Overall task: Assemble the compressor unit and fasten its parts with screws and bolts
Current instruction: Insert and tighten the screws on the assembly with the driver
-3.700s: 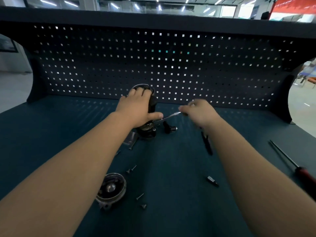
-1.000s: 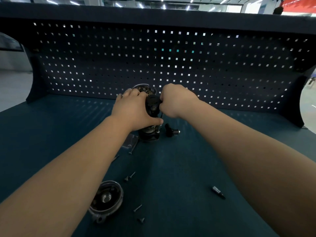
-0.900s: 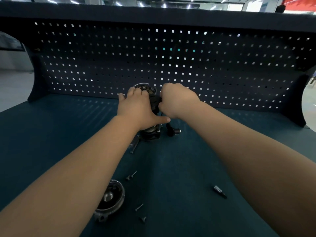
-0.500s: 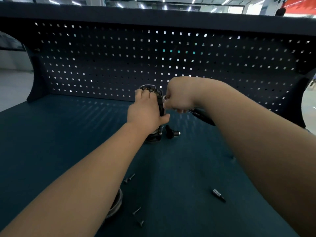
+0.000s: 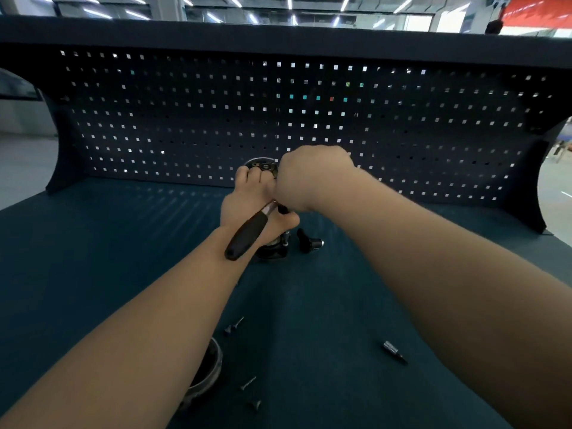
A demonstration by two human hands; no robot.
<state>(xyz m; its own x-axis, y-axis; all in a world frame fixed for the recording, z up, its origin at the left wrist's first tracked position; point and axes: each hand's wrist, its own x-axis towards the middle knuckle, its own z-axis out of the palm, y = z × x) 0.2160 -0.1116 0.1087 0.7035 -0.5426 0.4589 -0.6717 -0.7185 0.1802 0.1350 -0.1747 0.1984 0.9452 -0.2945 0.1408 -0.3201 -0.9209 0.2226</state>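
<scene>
Compressor unit [image 5: 273, 249], black and upright, stands near the back of the dark teal bench [image 5: 93, 258] with your left hand [image 5: 247, 205] wrapped round it. Your right hand [image 5: 309, 178] is fisted on the metal neck of a black-handled ratchet wrench [image 5: 246, 233] beside the unit's upper part. A small black fitting [image 5: 309, 242] lies just right of the base, and loose steel screws [image 5: 238, 322] lie nearer you.

left grip [image 5: 245, 200], right grip [image 5: 310, 178], forearms [image 5: 154, 320] bare

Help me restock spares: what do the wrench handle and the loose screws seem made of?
The wrench handle looks matte black, likely rubber or plastic. The loose screws are grey with faint glints, probably steel; too small to be sure.
</scene>
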